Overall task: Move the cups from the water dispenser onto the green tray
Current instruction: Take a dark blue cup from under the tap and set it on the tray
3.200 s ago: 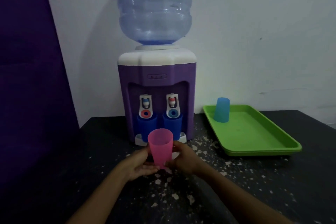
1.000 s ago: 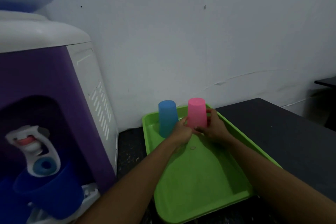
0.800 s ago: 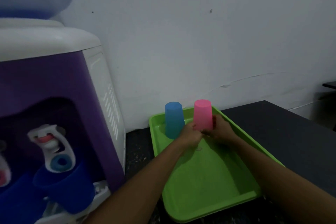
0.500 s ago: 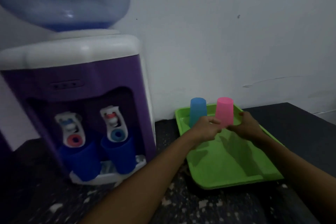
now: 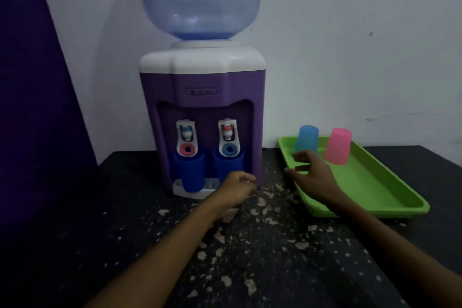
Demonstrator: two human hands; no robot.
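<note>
Two dark blue cups, the left cup (image 5: 190,174) and the right cup (image 5: 228,165), stand upright under the taps of the purple water dispenser (image 5: 202,97). My left hand (image 5: 237,189), loosely curled and empty, hovers just before the right one. My right hand (image 5: 311,177) spreads open over the near-left rim of the green tray (image 5: 375,195); beyond it stand a light blue cup (image 5: 307,139) and a pink cup (image 5: 338,146), upside down. The black table (image 5: 250,245) is flecked with pale chips.

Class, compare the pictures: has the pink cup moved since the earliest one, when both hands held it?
Yes. The pink cup went rightward from in front of the water dispenser onto the green tray, upside down beside the light blue cup.
</note>
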